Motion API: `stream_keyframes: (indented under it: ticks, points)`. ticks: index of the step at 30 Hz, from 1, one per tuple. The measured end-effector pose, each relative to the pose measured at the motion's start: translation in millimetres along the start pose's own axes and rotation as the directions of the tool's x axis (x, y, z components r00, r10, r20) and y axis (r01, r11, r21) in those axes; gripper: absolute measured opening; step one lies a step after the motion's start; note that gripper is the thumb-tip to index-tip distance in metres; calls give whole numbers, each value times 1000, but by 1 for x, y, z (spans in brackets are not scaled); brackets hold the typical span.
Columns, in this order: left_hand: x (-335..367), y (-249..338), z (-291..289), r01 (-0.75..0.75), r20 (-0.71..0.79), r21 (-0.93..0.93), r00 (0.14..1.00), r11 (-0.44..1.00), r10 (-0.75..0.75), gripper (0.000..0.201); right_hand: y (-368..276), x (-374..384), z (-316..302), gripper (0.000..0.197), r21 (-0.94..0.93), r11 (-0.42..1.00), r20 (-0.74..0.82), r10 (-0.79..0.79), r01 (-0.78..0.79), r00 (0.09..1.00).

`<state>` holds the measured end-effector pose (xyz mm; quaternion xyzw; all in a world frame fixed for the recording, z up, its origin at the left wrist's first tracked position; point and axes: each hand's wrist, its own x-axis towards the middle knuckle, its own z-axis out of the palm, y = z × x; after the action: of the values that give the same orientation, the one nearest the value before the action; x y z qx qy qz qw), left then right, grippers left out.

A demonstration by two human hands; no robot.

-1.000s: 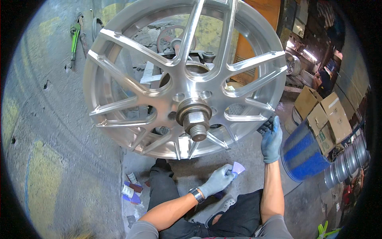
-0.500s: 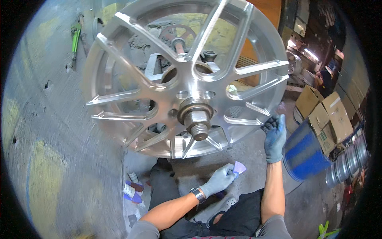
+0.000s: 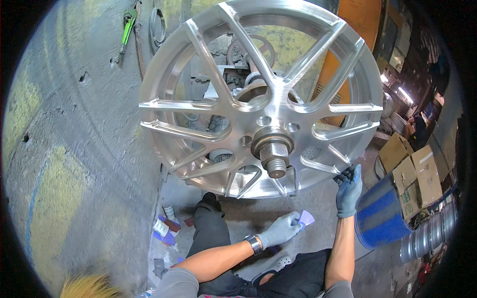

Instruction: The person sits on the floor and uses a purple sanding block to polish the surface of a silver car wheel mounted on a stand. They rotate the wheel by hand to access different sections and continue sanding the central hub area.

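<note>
A large bare-metal car wheel (image 3: 233, 102) with many slim spokes fills the upper middle. It is mounted face-on on a shaft, with a thick nut and threaded end (image 3: 276, 161) at its hub. My left hand (image 3: 281, 231), in a grey glove, pinches a small purple fan-shaped piece of sandpaper (image 3: 307, 217) below the wheel, apart from it. My right hand (image 3: 349, 194), gloved too, has its dark-tipped fingers curled against the wheel's lower right rim. What those fingers hold behind the rim is partly hidden.
Cardboard boxes (image 3: 426, 175) top a blue drum (image 3: 380, 216) at right, with stacked metal rims (image 3: 431, 232) beside it. A rough wall (image 3: 89, 149) bearing a green wrench (image 3: 127, 27) stands at left. Purple sheets (image 3: 168, 239) lie near my leg. A yellowish tuft (image 3: 87, 287) shows lower left.
My view has shifted, so the wheel appears further right. Its spokes stand at a different angle. My right hand sits lower in the picture, still at the rim; my left still pinches the sandpaper.
</note>
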<state>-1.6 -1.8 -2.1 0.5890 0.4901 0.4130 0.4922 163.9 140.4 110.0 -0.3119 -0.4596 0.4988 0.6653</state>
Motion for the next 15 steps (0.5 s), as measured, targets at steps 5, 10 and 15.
stream_keyframes:
  ticks: [5, 10, 15]
  points:
    - [0, 0, 2, -36, -33, -17, 999, 999, 35, 26, 16, -1, -8, 44, 24, 989, -3, 149, -149, 989]
    - [0, -1, 1, -34, -25, 21, 999, 999, 35, 25, 30, -10, -7, 49, -35, 958, 37, 287, -286, 957]
    - [3, -8, 5, -54, -21, 0, 998, 999, 54, 26, 49, -20, -11, 46, 39, 908, 89, 413, -418, 906]
